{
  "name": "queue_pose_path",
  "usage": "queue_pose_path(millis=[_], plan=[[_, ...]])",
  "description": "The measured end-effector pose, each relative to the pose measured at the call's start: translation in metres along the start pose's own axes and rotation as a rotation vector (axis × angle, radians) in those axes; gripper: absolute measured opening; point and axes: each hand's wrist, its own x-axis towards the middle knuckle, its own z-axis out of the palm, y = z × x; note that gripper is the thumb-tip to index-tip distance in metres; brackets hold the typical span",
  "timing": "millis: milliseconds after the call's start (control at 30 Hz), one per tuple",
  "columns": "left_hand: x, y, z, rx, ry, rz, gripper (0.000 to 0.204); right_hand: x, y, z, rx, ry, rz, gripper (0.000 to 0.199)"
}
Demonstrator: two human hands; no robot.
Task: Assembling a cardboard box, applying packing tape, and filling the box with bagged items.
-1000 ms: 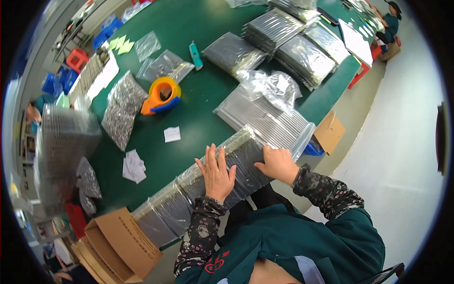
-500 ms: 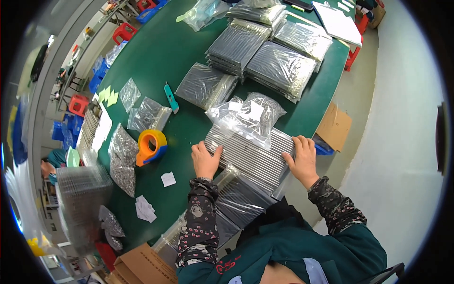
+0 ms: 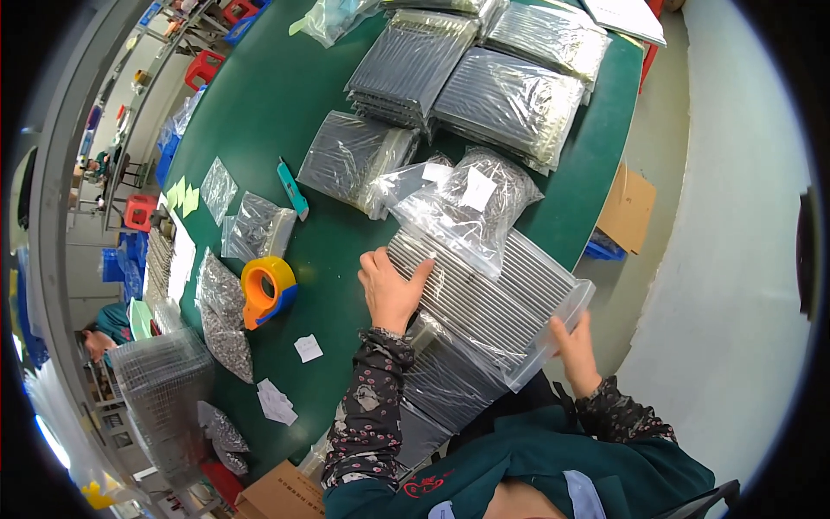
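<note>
Hands point(image 3: 393, 292) apart, right point(image 3: 577, 355) seemingly half-curled

Grey-striped pack point(image 3: 484, 298); green tabletop point(image 3: 251, 112); black floral sleeves point(image 3: 367, 411); teal knife point(image 3: 292, 188); orange-and-blue tape dispenser point(image 3: 257, 306).

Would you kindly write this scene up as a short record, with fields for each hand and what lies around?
Left hand: at the left end of the rod bundle, thumb and fingers apart
Right hand: at the bundle's clear plastic edge; grip unclear
Over the bundle, partly: clear bag of small grey pieces
Further left: orange tape dispenser, teal cutter
Surface: green table
</note>
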Motion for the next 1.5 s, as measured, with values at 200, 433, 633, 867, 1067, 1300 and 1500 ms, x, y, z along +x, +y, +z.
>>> queue_pose_path(millis=[200, 433, 633, 867, 1067, 1300, 1500], plan=[[0.002, 0.004, 0.002, -0.029, 0.012, -0.006, 0.076, 0.006, -0.022, 0.018, 0.065, -0.076, -0.033, 0.027], [0.003, 0.023, 0.007, -0.035, -0.038, -0.129, 0.077, 0.037, -0.041, 0.003, -0.015, 0.042, -0.167, 0.017], [-0.001, 0.028, 0.02, -0.047, 0.1, -0.108, 0.075, 0.06, -0.055, -0.01, -0.108, -0.015, -0.262, 0.016], [-0.014, 0.0, 0.001, -0.178, 0.112, 0.059, 0.068, 0.044, -0.041, -0.032, -0.117, -0.128, -0.136, 0.026], [-0.104, -0.033, -0.038, -0.155, 0.185, 0.07, 0.058, 0.005, -0.01, -0.045, -0.336, -0.034, -0.163, 0.023], [-0.254, -0.041, -0.046, 0.053, -0.039, -0.019, 0.072, -0.053, -0.02, 0.03, -0.875, -0.485, -1.102, 0.027], [-0.284, -0.017, -0.025, 0.023, -0.224, 0.086, 0.079, -0.029, 0.005, 0.097, -1.183, -0.658, -1.168, 0.065]])
